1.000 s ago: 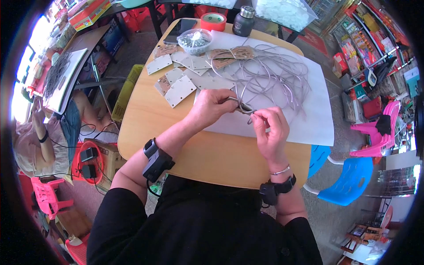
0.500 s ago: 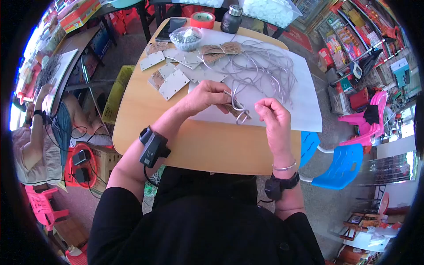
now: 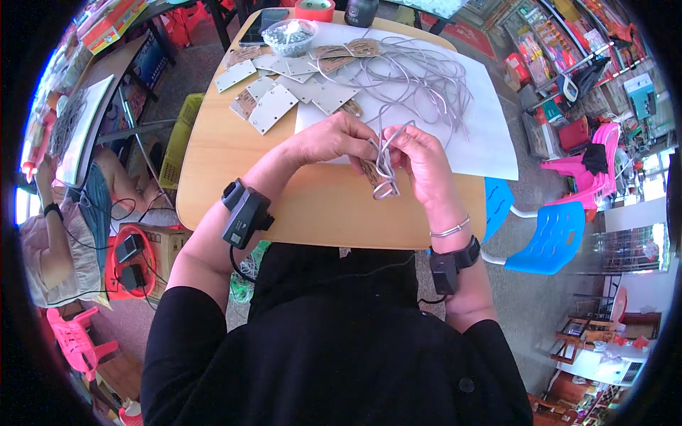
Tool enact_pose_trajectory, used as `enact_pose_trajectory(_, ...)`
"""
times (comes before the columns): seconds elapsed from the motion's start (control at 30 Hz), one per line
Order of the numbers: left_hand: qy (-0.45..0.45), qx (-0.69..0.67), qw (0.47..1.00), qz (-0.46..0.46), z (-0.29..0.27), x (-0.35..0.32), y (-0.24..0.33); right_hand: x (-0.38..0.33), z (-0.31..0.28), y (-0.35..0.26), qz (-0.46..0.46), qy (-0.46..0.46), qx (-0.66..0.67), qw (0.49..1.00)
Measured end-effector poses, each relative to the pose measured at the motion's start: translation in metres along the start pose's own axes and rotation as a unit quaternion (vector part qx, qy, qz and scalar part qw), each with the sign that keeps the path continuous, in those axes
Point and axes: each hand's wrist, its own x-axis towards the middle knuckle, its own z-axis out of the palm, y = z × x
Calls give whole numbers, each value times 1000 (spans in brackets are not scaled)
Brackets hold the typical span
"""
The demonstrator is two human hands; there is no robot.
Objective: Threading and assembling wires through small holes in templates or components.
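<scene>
While the left hand (image 3: 335,140) pinches a small brown board (image 3: 371,173), the right hand (image 3: 428,169) nips a grey cord (image 3: 386,170) looped over it.
From where I stand, the looping looks partway done: board and slack loops sit between both hands, above the tan tabletop (image 3: 312,213); beyond, pale plates (image 3: 273,110) and a tangle of loose cords (image 3: 440,99) lie untouched.

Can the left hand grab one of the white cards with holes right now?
Probably not without letting go: the left hand is gripping a brown piece looped with grey cord. Otherwise, the white cards lie close by, with nothing apparently blocking the way.
</scene>
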Motion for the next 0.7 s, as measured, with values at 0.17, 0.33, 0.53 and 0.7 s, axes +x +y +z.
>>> enact_pose_trajectory(0.17, -12, 7, 1000, -8, 3, 1, 0, 4, 0, 0, 37, -11, 15, 999)
enact_pose_trajectory(0.33, -6, 12, 1000, -17, 4, 3, 0, 10, 1, -5, 49, -31, -12, 998)
enact_pose_trajectory(0.53, -4, 25, 999, -20, 3, 4, -2, 12, 3, -8, 61, -47, -7, 997)
enact_pose_trajectory(0.7, -30, 46, 998, -11, 4, 4, 1, 18, -1, -1, 22, -25, 48, 998)
